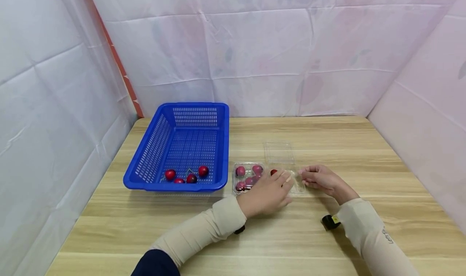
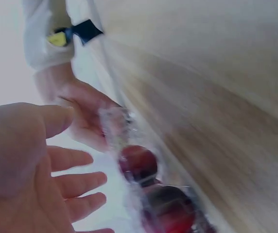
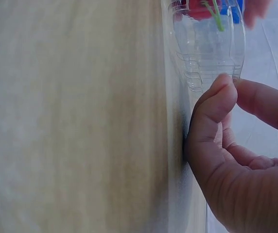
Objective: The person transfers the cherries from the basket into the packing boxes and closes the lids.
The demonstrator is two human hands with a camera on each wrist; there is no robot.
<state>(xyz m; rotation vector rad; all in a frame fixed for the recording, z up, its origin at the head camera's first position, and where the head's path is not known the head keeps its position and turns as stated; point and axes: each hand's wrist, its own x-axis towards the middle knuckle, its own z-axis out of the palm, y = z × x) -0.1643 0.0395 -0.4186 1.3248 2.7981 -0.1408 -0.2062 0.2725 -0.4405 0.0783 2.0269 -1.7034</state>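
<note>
My left hand (image 1: 267, 193) hovers over an open clear plastic box, fingers apart and holding nothing. In the left wrist view its fingers (image 2: 80, 184) are spread beside the clear boxes. A red cherry (image 1: 274, 172) lies in the open box, partly hidden by that hand. The box's raised clear lid (image 1: 279, 152) leans back on the far side. With thumb and index finger, my right hand (image 1: 322, 180) pinches the right rim of the open box (image 3: 209, 48); a green stem (image 3: 217, 17) shows inside. Left of it stands another clear box (image 1: 234, 179) with several cherries.
A blue basket (image 1: 224, 146) stands on the left of the wooden table (image 1: 327, 134), with several cherries (image 1: 203, 171) at its near end. White cloth walls (image 1: 255, 66) enclose the table at the back and sides.
</note>
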